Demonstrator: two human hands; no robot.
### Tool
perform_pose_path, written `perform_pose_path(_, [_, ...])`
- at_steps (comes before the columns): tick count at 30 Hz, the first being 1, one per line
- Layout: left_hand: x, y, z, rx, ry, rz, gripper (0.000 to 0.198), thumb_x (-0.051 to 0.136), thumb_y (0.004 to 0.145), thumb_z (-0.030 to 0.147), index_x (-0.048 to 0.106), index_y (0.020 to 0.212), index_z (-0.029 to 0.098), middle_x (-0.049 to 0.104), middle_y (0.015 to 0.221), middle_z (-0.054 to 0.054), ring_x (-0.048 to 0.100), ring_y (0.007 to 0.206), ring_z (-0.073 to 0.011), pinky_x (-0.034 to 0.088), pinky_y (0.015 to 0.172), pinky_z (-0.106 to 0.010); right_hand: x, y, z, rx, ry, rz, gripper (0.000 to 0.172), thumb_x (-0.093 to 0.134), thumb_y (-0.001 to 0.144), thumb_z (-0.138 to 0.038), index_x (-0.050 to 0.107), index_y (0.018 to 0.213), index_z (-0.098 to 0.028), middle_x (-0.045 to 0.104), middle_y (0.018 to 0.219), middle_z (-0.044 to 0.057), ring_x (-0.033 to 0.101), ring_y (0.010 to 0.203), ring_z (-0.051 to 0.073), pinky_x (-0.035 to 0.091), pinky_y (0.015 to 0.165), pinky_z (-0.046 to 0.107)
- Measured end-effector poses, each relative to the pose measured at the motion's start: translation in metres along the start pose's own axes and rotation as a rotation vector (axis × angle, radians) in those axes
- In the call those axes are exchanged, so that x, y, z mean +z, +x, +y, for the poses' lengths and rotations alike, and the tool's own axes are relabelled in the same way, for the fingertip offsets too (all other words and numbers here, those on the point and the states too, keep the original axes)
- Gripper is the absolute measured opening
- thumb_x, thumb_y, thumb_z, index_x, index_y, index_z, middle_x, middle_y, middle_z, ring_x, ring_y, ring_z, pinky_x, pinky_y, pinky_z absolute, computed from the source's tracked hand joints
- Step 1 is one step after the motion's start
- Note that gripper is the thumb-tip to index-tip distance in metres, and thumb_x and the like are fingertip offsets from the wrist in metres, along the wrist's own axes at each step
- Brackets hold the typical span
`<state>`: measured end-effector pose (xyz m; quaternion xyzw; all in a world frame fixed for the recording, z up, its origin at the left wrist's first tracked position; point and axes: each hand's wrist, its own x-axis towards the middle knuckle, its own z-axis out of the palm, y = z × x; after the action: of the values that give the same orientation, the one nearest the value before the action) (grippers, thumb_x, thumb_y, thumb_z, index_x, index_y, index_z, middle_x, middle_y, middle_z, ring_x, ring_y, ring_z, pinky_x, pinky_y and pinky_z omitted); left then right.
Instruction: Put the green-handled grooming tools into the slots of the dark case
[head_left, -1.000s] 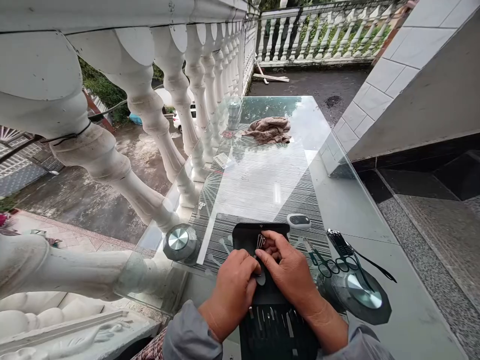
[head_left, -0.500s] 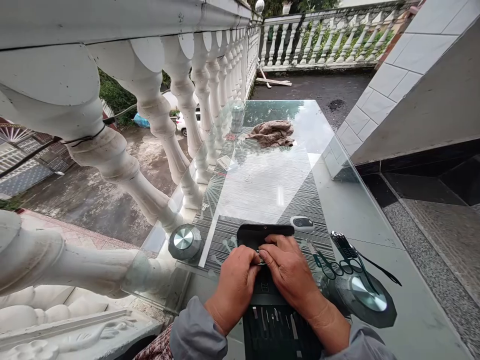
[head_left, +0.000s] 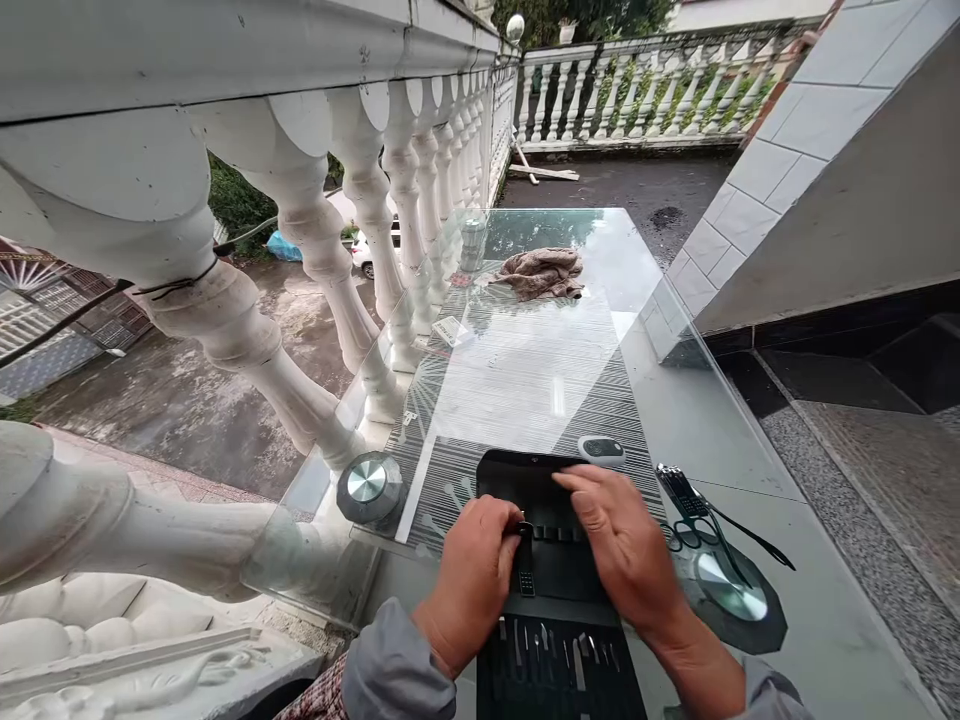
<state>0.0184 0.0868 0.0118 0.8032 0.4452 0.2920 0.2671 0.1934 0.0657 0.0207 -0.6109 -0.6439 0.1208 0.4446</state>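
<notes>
The left hand (head_left: pixel 476 575) is clamped between thumb and finger on a small dark tool (head_left: pixel 526 575), held over the open black case (head_left: pixel 559 578) at the near edge of the glass desk (head_left: pixel 686 425). With thumb and fingers apart, the right hand (head_left: pixel 626 540) is at the case's right side, contact unclear. A crumpled brown cloth (head_left: pixel 538 273) lies toward the desk's far edge.
</notes>
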Motion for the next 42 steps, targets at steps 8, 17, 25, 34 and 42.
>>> perform_pose_path(8, [-0.006,-0.003,0.009,0.330,0.099,0.187,0.025,0.041,0.090,0.009,0.049,0.113,0.016,0.054,0.106,-0.008,0.051,0.097,-0.0183,0.046,0.084,-0.032,-0.062,-0.003,0.044,0.539,0.000,0.369,0.042,0.054,0.075,-0.048,0.060,0.105,-0.019,0.066,0.095,0.007,0.062,0.082,0.020,0.048,0.077,0.036])
perform_pose_path(17, [0.014,-0.007,0.006,0.597,0.364,-0.061,0.030,0.030,0.095,0.016,0.053,0.077,0.016,0.050,0.066,-0.001,0.040,0.057,-0.0145,0.029,0.050,-0.026,-0.047,-0.018,0.059,0.140,-0.400,0.043,0.019,0.046,0.084,-0.032,0.059,0.087,-0.019,0.065,0.081,0.005,0.059,0.077,0.019,0.044,0.069,0.030])
perform_pose_path(25, [0.011,-0.009,0.008,0.588,0.373,-0.106,0.025,0.033,0.093,0.012,0.053,0.078,0.016,0.050,0.069,-0.002,0.040,0.059,-0.0143,0.029,0.050,-0.027,-0.041,-0.024,0.061,0.099,-0.674,-0.046,0.014,0.048,0.083,-0.024,0.058,0.090,-0.018,0.063,0.083,0.007,0.055,0.078,0.022,0.041,0.064,0.030])
perform_pose_path(34, [-0.001,-0.011,0.021,0.823,0.435,-0.123,0.019,0.034,0.092,0.012,0.053,0.090,0.013,0.049,0.065,0.000,0.041,0.054,-0.0123,0.029,0.046,-0.026,-0.043,-0.020,0.054,0.202,-0.696,-0.182,0.015,0.045,0.082,-0.017,0.059,0.087,-0.020,0.064,0.084,0.004,0.057,0.078,0.020,0.038,0.064,0.029])
perform_pose_path(42, [0.000,-0.015,0.021,0.931,0.527,-0.092,0.017,0.036,0.091,0.013,0.052,0.093,0.011,0.050,0.066,-0.001,0.044,0.054,-0.0122,0.030,0.045,-0.027,-0.046,-0.017,0.051,0.253,-0.777,-0.298,0.023,0.043,0.080,-0.009,0.060,0.089,-0.023,0.063,0.083,0.004,0.058,0.076,0.020,0.031,0.056,0.028])
